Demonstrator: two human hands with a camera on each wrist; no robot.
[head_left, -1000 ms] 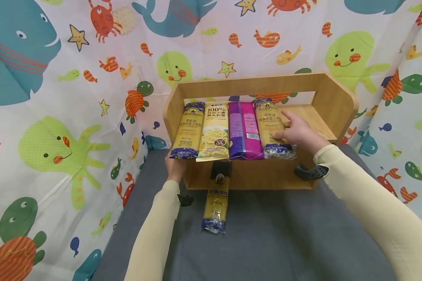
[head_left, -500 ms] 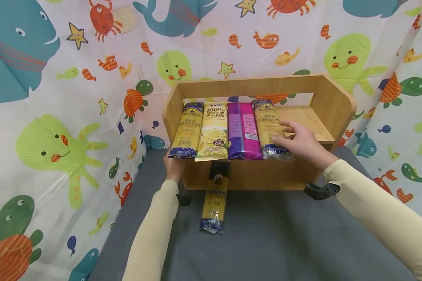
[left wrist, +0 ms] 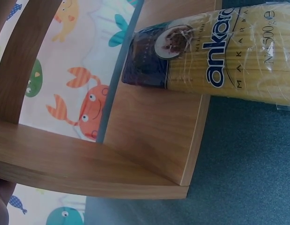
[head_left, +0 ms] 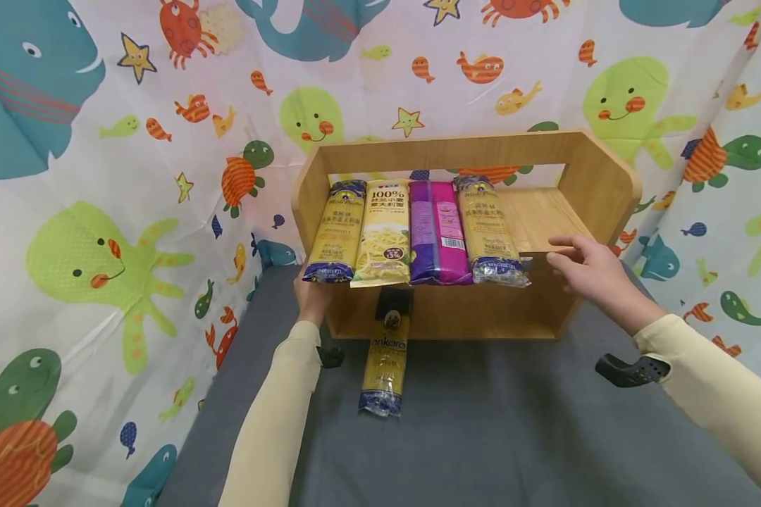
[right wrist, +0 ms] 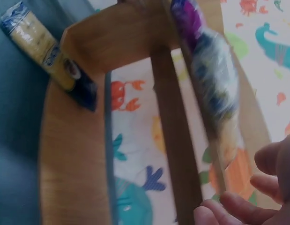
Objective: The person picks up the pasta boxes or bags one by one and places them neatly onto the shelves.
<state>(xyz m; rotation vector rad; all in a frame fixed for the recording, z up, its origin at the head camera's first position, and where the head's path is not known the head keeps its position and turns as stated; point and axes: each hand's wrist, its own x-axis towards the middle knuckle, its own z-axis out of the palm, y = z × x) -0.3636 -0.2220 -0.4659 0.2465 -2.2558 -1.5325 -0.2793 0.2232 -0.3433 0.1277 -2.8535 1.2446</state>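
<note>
My left hand (head_left: 313, 299) grips the left side of a two-tier wooden shelf (head_left: 491, 313); its fingertips are mostly hidden there. On the upper board lie a yellow spaghetti pack (head_left: 337, 232), a cream noodle pack (head_left: 383, 234), a purple-and-pink pack (head_left: 440, 232) and another yellow spaghetti pack (head_left: 490, 229), side by side. My right hand (head_left: 586, 271) hovers with loose fingers to the right of the last pack, apart from it and holding nothing. An Ankara pasta pack (left wrist: 229, 56) lies in the lower tier, its near end jutting out past the front edge.
The shelf stands on a grey-blue cloth-covered table (head_left: 482, 422). Behind and beside it hangs a white curtain (head_left: 355, 91) printed with sea animals. The shelf's right side panel (head_left: 599, 179) rises beyond a bare stretch of upper board.
My right hand has let go of the rightmost spaghetti pack and drawn away to the right. The packs stay in place, and my left hand remains at the shelf's left side.
</note>
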